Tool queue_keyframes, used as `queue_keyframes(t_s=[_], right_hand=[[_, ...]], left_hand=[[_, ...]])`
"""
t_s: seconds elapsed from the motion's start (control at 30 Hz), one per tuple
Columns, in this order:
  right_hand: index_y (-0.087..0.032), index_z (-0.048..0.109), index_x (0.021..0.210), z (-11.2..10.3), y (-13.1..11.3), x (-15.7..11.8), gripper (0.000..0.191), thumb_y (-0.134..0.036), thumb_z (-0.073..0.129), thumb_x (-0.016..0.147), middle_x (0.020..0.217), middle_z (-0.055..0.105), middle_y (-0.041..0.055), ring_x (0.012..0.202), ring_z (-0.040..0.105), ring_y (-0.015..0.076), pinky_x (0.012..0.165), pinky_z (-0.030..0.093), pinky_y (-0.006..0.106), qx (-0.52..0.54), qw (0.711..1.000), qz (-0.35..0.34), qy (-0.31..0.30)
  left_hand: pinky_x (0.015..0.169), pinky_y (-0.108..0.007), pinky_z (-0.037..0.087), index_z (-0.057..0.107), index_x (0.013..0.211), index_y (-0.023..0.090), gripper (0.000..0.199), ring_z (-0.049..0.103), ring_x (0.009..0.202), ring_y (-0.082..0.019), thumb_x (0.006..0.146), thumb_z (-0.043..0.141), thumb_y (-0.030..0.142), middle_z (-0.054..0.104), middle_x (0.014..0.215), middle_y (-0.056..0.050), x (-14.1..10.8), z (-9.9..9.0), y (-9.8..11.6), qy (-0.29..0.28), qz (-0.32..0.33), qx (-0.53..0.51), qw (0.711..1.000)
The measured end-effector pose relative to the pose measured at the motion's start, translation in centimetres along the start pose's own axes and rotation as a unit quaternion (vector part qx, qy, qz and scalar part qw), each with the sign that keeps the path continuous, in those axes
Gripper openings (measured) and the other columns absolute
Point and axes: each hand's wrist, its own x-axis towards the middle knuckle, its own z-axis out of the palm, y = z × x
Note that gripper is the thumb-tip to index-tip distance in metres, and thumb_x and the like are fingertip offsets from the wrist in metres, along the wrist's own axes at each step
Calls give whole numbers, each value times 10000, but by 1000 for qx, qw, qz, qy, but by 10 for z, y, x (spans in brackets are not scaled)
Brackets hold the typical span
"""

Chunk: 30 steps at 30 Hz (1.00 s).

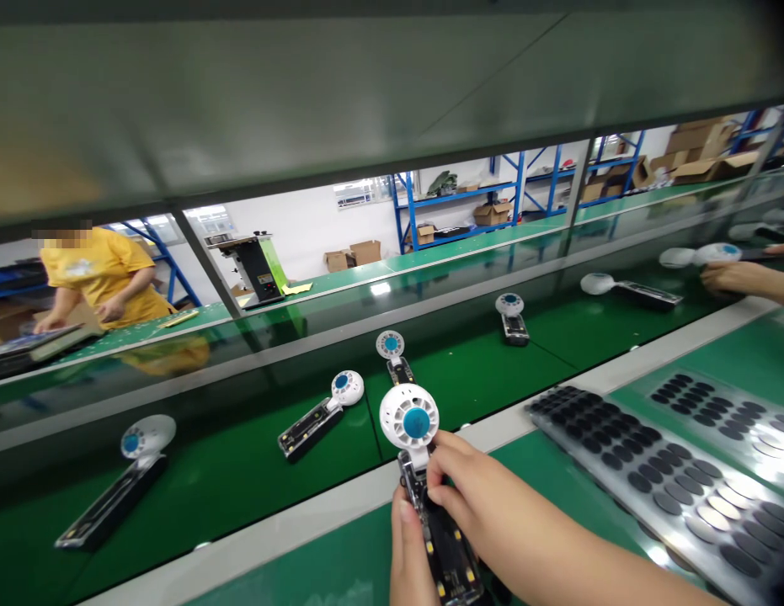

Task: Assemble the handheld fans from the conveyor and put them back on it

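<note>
A small fan [409, 417] with a round white head, a blue centre and a dark body showing a circuit board is held upright in front of me. My left hand [409, 547] grips the left side of its body, thumb along the edge. My right hand [461, 484] is closed at the neck, just below the head, with its fingertips pinched against the upper body. What lies under those fingertips is hidden. Right behind it, another fan [390, 345] of the same kind lies on the green conveyor belt [240, 497].
More fans lie along the belt, such as one at left [110, 497] and one at right [632, 290]. Sheets of round black stickers [644, 471] lie on the near ledge. A co-worker's hand [733, 278] reaches in at far right. A person in yellow [107, 269] stands across.
</note>
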Motion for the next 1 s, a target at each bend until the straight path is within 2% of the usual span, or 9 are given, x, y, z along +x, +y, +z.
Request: queue_keyframes(t_s=[0.27, 0.4, 0.5, 0.6, 0.7, 0.77, 0.87, 0.93, 1.0], right_hand=[[-214, 377, 665, 9, 7, -4, 168, -87, 369, 775, 963, 481, -7, 780, 520, 138, 675, 425, 256, 45, 998, -7, 49], [-222, 410, 681, 14, 11, -5, 163, -97, 381, 782, 1030, 478, -9, 837, 523, 139, 721, 430, 261, 70, 995, -24, 68], [-266, 461, 883, 17, 15, -5, 207, -101, 418, 765, 1117, 478, 1, 935, 527, 150, 796, 423, 278, 154, 985, -1, 79], [-279, 288, 1194, 20, 21, -4, 460, -152, 443, 780, 1066, 548, 33, 895, 572, 154, 830, 427, 315, 311, 948, 63, 20], [-227, 276, 1246, 20, 25, -1, 499, -184, 463, 785, 1072, 568, 49, 965, 555, 158, 903, 382, 316, 390, 919, 49, -33], [-216, 337, 1210, 20, 26, -1, 461, -186, 478, 772, 1080, 570, 43, 1020, 529, 160, 912, 369, 293, 398, 916, 35, -31], [-214, 338, 1181, 24, 24, -1, 440, -198, 470, 762, 981, 616, 25, 935, 576, 166, 841, 414, 291, 388, 919, 54, -38], [-206, 346, 1162, 29, 23, -1, 422, -196, 462, 757, 933, 634, 17, 892, 595, 165, 805, 433, 284, 354, 933, 55, -23], [-200, 382, 1128, 32, 25, 3, 387, -160, 451, 750, 888, 645, 4, 851, 611, 154, 760, 455, 261, 283, 957, 56, 18]], left_hand=[[936, -354, 353, 519, 1149, 196, 574, 462, 1135, -281, 701, 512, 556, 601, 1137, -84, -5, 6, 4, 26, -2, 12, 1000], [932, -304, 344, 555, 1095, 193, 525, 453, 1139, -256, 708, 511, 545, 602, 1130, -68, -8, 9, 8, 49, 16, 44, 998], [869, -300, 397, 522, 1126, 192, 556, 495, 1092, -259, 707, 502, 557, 611, 1100, -78, -6, 9, 6, 57, 1, 41, 998], [799, -347, 446, 443, 1197, 200, 704, 563, 986, -290, 633, 542, 609, 639, 1022, -97, -2, 9, 3, 28, -14, -5, 999], [815, -353, 440, 423, 1213, 195, 727, 569, 978, -284, 625, 557, 602, 632, 1040, -108, 0, 8, 2, 18, 2, -14, 1000], [841, -343, 423, 458, 1186, 189, 653, 560, 997, -274, 661, 548, 566, 632, 1049, -105, 0, 7, 0, 27, 9, 8, 1000], [855, -340, 412, 501, 1136, 179, 570, 543, 1024, -281, 685, 550, 524, 649, 1010, -102, 2, 6, -5, 34, 26, 11, 999], [853, -322, 414, 512, 1109, 172, 570, 525, 1047, -287, 656, 593, 507, 649, 990, -107, 6, 7, -10, 32, 52, -19, 998], [845, -301, 420, 478, 1139, 165, 662, 521, 1046, -288, 608, 621, 534, 640, 970, -110, 10, 9, -13, 19, 76, -51, 996]])
